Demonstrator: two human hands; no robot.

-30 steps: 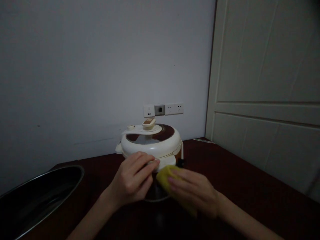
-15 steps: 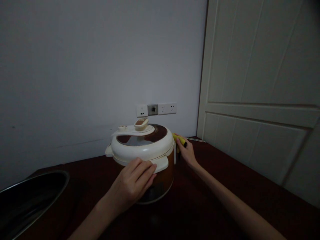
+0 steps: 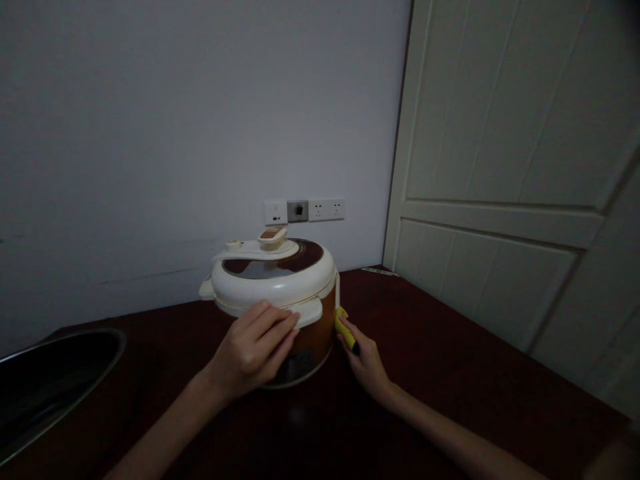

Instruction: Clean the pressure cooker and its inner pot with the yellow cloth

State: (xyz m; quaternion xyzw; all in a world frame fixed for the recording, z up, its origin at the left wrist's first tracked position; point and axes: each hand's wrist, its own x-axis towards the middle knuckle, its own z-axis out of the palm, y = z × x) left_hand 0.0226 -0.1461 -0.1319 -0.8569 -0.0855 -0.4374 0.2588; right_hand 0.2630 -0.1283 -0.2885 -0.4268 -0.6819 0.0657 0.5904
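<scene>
On the dark red table (image 3: pixel 425 353), near the wall (image 3: pixel 175 133) and below the sockets (image 3: pixel 327 210), the cooker (image 3: pixel 327 321) stands upright with its white-rimmed lid (image 3: pixel 280 290) on, and my left hand (image 3: pixel 253 350) is closed on its front handle (image 3: pixel 311 312), the fingers bent. My right hand (image 3: pixel 367 363) grips the yellow cloth (image 3: pixel 344 330) against the cooker's right side, below the lid, with a black patch (image 3: pixel 355 348) at the cloth's near end that I cannot make out. Well to the left sits a dark pot (image 3: pixel 121 343), partly out of view, while a pale door (image 3: pixel 475 280) stands to the right.
</scene>
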